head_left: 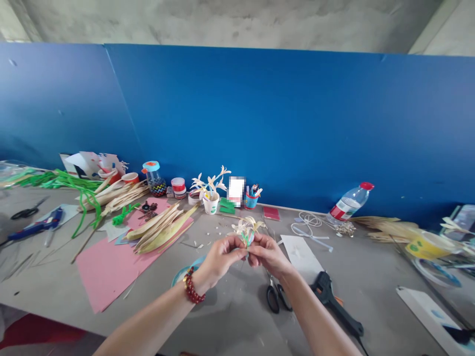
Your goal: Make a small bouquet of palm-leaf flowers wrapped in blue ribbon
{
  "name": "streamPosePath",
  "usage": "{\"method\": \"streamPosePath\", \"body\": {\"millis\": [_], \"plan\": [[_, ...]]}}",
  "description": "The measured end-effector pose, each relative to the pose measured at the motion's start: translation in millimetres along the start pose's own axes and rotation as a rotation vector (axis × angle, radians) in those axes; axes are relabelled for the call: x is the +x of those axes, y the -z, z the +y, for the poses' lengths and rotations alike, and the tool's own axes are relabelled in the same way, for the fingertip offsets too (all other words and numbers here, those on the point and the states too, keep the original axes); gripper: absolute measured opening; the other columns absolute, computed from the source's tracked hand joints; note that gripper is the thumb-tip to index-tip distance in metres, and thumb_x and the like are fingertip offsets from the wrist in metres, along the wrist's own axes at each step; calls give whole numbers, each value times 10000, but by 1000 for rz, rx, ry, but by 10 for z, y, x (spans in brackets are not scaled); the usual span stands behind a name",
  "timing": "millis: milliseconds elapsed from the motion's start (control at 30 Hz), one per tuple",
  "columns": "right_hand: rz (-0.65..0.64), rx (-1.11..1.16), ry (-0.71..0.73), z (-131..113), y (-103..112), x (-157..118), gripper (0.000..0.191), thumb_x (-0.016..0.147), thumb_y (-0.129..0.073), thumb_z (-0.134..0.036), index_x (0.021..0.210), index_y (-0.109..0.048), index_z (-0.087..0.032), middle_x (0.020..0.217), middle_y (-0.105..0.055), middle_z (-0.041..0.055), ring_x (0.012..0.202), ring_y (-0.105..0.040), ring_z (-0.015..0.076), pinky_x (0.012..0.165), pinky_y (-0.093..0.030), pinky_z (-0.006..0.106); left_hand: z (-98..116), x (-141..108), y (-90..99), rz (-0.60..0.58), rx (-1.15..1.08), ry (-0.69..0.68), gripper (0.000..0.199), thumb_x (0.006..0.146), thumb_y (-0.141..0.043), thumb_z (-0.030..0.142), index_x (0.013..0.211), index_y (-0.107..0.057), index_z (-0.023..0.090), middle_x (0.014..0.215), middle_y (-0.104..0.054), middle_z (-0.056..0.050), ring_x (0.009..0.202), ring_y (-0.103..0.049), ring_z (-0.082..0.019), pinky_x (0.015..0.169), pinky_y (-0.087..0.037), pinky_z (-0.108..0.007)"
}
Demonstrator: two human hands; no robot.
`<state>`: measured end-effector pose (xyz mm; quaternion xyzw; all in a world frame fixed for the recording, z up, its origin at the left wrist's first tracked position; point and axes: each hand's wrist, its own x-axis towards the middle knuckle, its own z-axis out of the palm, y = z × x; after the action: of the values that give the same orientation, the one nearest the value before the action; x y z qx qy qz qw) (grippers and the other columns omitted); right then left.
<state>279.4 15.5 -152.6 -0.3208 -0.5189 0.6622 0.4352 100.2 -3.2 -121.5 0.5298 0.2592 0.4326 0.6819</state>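
Pinched between my two hands is a small handmade flower bunch with pale petals and green stems. My left hand, with a red bead bracelet at the wrist, grips the stems from the left. Fingertips of my right hand close on the same stems from the other side, and the lower stem ends are mostly hidden. Under my right wrist lie black-handled scissors. A roll of light blue tape is partly covered by my left wrist. Behind the bunch, a white paper cup holds similar pale flowers.
Dried corn husks lie on pink paper at left, near a blue glue gun. A black glue gun, white paper and a tilted plastic bottle are at right. A blue partition stands behind.
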Motion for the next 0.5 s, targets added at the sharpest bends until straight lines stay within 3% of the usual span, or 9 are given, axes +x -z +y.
{"method": "streamPosePath", "body": {"millis": [233,500], "plan": [[59,16,17,20,-61,-39,319,752,-826,-386,829,-631,-145,550,-642,-22,409,-536,75,432,-364,190,-57,11,-8,36,-34,-28,280,810,-731,399,751,-594,161,689,-704,-51,679,-662,-192,752,-492,-329],[45,-4,-21,-9,-85,-63,381,698,-856,-424,823,-633,-142,558,-668,1,426,-560,82,407,-290,172,-96,0,2,5,-33,14,305,821,-722,423,755,-567,169,651,-688,-47,675,-651,-189,702,-480,-306]]}}
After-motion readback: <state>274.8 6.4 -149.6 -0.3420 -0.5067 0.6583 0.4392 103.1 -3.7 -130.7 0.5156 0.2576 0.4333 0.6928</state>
